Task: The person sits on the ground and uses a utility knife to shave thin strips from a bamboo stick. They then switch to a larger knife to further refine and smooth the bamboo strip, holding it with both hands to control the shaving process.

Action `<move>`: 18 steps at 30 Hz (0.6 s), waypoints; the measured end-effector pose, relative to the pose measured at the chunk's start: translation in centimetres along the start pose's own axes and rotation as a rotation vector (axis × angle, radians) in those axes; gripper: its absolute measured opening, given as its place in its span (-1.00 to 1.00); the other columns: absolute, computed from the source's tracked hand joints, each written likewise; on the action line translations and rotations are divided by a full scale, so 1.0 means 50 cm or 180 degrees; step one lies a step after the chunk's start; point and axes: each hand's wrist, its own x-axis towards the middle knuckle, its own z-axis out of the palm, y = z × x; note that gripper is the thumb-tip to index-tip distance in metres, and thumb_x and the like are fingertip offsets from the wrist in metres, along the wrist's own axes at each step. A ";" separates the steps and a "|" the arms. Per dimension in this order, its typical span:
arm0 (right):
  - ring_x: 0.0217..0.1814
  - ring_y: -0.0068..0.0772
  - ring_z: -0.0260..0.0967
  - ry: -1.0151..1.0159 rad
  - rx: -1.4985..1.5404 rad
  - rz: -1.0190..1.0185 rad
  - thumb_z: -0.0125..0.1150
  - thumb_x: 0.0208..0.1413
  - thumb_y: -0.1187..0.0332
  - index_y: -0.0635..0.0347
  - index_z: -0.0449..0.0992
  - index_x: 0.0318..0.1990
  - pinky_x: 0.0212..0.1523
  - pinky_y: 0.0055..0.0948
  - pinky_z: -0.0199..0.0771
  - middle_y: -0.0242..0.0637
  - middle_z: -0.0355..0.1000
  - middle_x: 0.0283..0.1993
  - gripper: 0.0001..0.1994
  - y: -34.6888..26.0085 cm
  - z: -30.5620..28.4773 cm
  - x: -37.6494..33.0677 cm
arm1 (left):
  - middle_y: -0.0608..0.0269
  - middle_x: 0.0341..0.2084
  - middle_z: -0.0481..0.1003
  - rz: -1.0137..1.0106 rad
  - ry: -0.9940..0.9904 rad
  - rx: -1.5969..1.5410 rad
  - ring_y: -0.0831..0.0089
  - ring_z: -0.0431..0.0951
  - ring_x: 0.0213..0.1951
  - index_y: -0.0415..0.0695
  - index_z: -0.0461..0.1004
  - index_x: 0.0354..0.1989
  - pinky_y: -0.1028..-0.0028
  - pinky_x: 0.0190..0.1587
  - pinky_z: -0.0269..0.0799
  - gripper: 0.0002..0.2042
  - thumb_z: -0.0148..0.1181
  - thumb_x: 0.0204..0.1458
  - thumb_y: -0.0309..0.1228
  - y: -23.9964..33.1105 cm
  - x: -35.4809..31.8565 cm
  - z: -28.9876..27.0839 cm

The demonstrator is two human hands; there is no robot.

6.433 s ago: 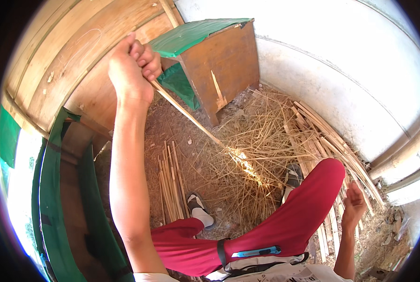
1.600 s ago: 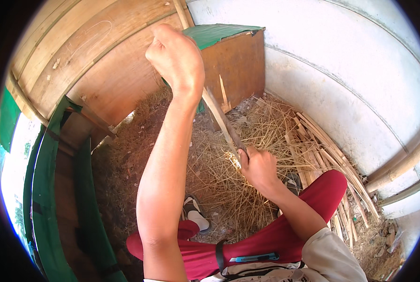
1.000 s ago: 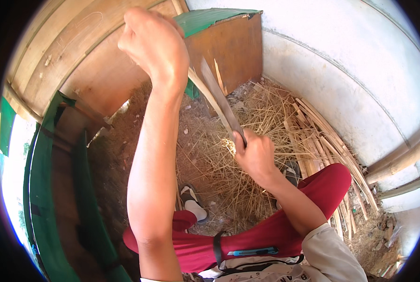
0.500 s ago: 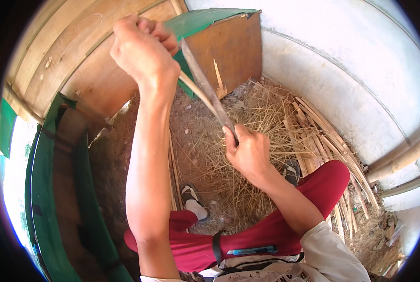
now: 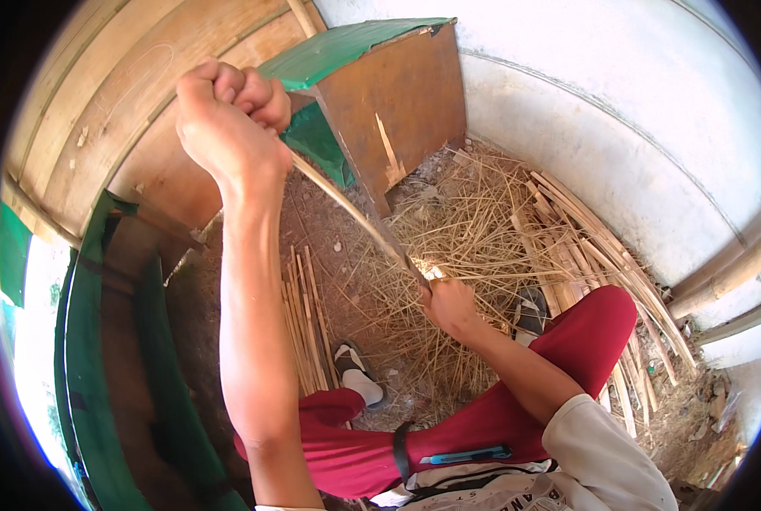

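Note:
My left hand (image 5: 237,128) is raised at the upper left, its fingers closed round one end of a thin bamboo stick (image 5: 336,196). The stick slants down and right toward my right hand (image 5: 453,307), which is closed round the handle of a long knife (image 5: 416,272). Its dark blade lies along the stick's lower part, seen nearly edge-on; whether it cuts in cannot be told. My right fingers are partly hidden behind the back of the hand.
Shavings (image 5: 449,341) litter the ground between my feet. Split bamboo strips (image 5: 589,255) lie at the right, more strips (image 5: 305,315) by my left foot. A green-topped wooden box (image 5: 389,102) stands ahead. A blue cutter (image 5: 466,456) rests on my lap.
My left hand has moved left and down with the stick. The right hand and knife have shifted slightly down and right, and the blade now lines up closely with the stick.

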 end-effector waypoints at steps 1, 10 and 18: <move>-0.78 -0.32 0.34 -0.0143 0.0038 0.0206 0.24 0.15 0.33 0.28 0.50 -0.53 -0.70 -0.29 0.34 -0.22 0.34 -0.77 -0.74 0.005 0.013 0.002 | 0.43 -0.79 -0.04 0.0028 -0.0134 -0.0018 0.58 -0.14 -0.74 0.01 -0.02 -0.67 0.46 -0.65 -0.28 -0.65 -0.12 0.12 -0.26 -0.006 0.005 -0.002; -0.81 -0.40 0.22 0.0539 0.1211 0.0424 0.27 0.13 0.41 0.28 0.55 -0.48 -0.74 -0.34 0.15 -0.23 0.30 -0.76 -0.82 -0.083 -0.153 0.077 | 0.46 -0.82 -0.05 -0.0005 -0.0648 -0.0352 0.60 -0.21 -0.75 0.07 0.01 -0.72 0.48 -0.69 -0.32 -0.63 -0.15 0.15 -0.32 0.011 0.041 -0.104; -0.83 -0.40 0.21 0.0114 0.1294 0.0492 0.29 0.11 0.38 0.29 0.57 -0.46 -0.76 -0.36 0.13 -0.25 0.29 -0.79 -0.82 -0.075 -0.129 0.051 | 0.47 -0.83 -0.04 -0.0641 -0.1988 -0.1334 0.60 -0.21 -0.78 0.07 0.02 -0.73 0.47 -0.72 -0.33 -0.61 -0.12 0.18 -0.30 0.006 0.071 -0.140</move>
